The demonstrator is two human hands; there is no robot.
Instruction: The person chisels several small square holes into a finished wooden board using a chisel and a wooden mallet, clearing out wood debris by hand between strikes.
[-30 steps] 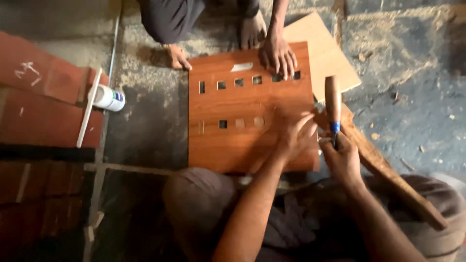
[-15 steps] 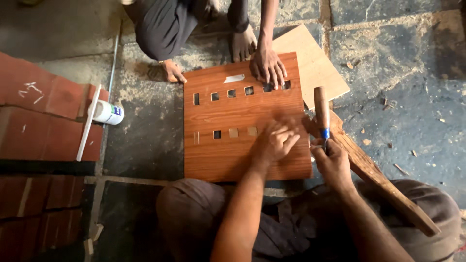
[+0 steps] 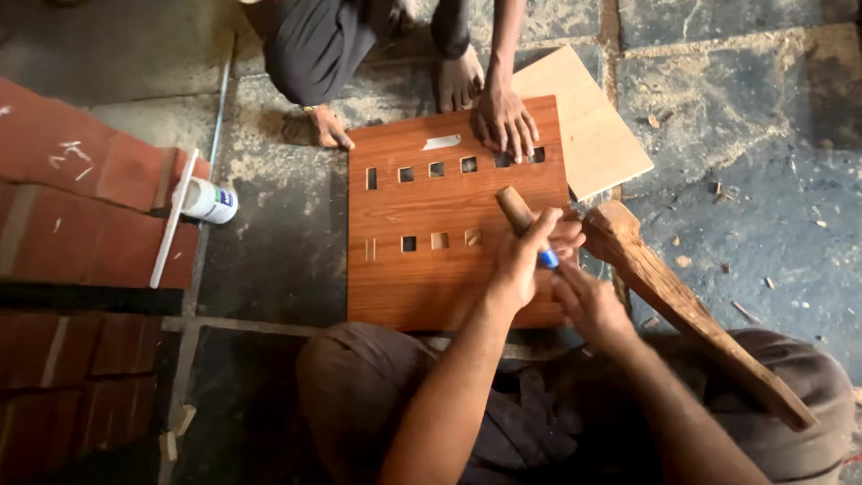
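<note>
A reddish-brown wooden board point(image 3: 431, 287) with two rows of small rectangular cutouts lies flat on the stone floor in front of my knees. My left hand point(image 3: 521, 265) is wrapped around a chisel point(image 3: 517, 209) with a wooden handle and a blue band, tilted over the board's right edge. My right hand point(image 3: 588, 301) grips the same chisel lower down, by the blue band. The blade is hidden behind my fingers. Another person's hand point(image 3: 505, 121) presses flat on the board's far edge, over the top row of cutouts.
A rough wooden mallet point(image 3: 673, 296) lies across my right knee beside the board. A pale plywood piece point(image 3: 597, 130) sits under the board's far right corner. The other person's bare feet point(image 3: 460, 76) stand behind the board. A white bottle point(image 3: 208, 199) and stacked red-brown panels point(image 3: 72, 180) are at left.
My left hand has left the board's surface and closed on the chisel. The chisel, upright in my right hand before, now tilts leftward over the board's right edge.
</note>
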